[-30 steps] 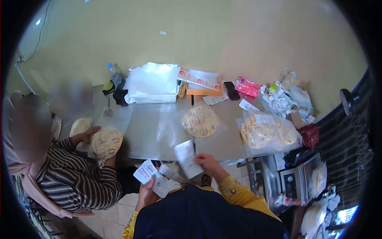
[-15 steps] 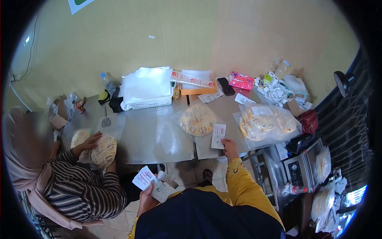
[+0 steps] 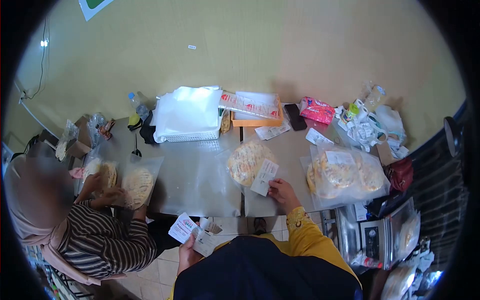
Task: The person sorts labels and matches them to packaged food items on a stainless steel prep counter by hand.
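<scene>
A printed white card [image 3: 264,177] is pinched in my right hand [image 3: 282,192], its top overlapping a round flat bread [image 3: 246,160] in a clear bag at the middle of the table. Low in the view, near my body, my left hand [image 3: 189,251] grips a fanned stack of printed labels [image 3: 184,227] and a partly unrolled strip of labels. Several bagged round breads [image 3: 345,175] lie overlapped to the right of my right hand, with a white card on top.
At the left a co-worker [image 3: 105,240] in striped sleeves handles bagged breads [image 3: 138,187]. Along the wall stand a white basket [image 3: 192,134], an orange tray [image 3: 255,122], a phone [image 3: 295,117], a pink packet [image 3: 317,110] and crumpled wrapping [image 3: 365,132].
My right hand has moved the card left and tilted it over the bagged bread's edge. The co-worker's hands have shifted left, off the nearer bread. The view has turned slightly.
</scene>
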`<action>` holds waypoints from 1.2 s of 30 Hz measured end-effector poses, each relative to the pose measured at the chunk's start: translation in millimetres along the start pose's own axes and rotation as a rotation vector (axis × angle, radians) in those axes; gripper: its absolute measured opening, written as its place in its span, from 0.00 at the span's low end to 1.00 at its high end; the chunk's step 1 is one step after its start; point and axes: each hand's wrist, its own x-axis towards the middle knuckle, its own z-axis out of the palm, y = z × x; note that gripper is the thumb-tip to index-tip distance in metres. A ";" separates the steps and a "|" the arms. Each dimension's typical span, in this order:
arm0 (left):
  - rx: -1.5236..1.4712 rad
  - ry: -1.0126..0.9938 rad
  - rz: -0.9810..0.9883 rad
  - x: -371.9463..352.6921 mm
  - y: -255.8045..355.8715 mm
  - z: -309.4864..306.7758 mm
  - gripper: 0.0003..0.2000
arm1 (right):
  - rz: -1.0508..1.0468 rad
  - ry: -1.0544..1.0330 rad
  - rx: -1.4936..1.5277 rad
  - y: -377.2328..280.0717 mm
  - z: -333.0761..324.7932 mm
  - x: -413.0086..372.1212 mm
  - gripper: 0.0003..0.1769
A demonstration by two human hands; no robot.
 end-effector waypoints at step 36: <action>-0.069 0.113 0.065 14.0 -12.3 34.8 0.23 | -0.078 -0.050 0.355 -7.4 40.6 59.0 0.09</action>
